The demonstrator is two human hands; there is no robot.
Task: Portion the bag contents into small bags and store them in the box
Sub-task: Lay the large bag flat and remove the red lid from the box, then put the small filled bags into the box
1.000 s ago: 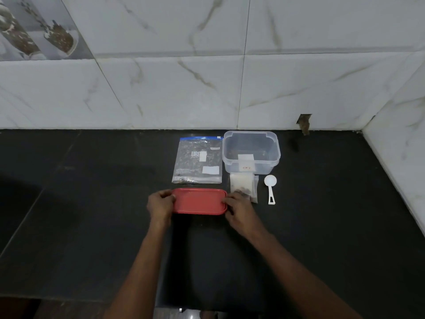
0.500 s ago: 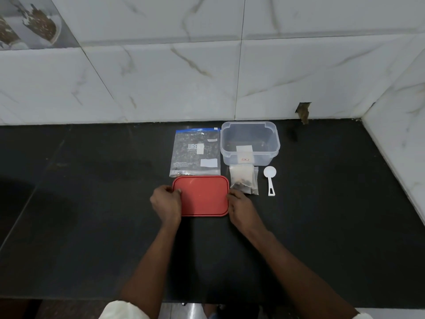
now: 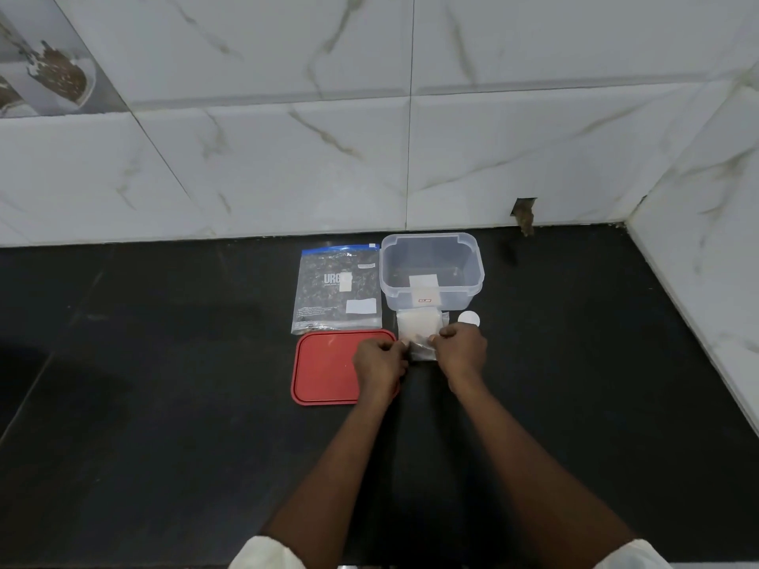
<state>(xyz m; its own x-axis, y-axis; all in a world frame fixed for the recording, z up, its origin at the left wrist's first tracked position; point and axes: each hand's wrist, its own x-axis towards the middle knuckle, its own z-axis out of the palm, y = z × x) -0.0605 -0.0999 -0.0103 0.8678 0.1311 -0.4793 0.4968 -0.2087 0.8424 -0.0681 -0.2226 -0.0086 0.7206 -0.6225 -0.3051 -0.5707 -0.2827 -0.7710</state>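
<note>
The left hand [image 3: 380, 361] and right hand [image 3: 462, 349] meet over the near end of a stack of small bags [image 3: 417, 326]. Both have their fingers curled in and pinch the clear plastic between them, left hand on the stack's left edge, right hand on its right. The stack lies flat on the black counter [image 3: 164, 404], reaching away from the grip, with a few dark bits showing near the fingers.

Just left of the grip lies the red lid [image 3: 322, 369], flat on the counter; the left hand covers its right edge, and contact cannot be judged. Just beyond the right hand's knuckles the round white bowl of a scoop [image 3: 469, 318] shows, its handle hidden by that hand. Straight beyond the stack, touching its far end, stands the clear box [image 3: 472, 281], open on top. Beyond the lid, left of the box, lies the large bag [image 3: 336, 289] of dark contents with a blue zip strip. Behind everything rises the marbled tile wall [image 3: 287, 166].
</note>
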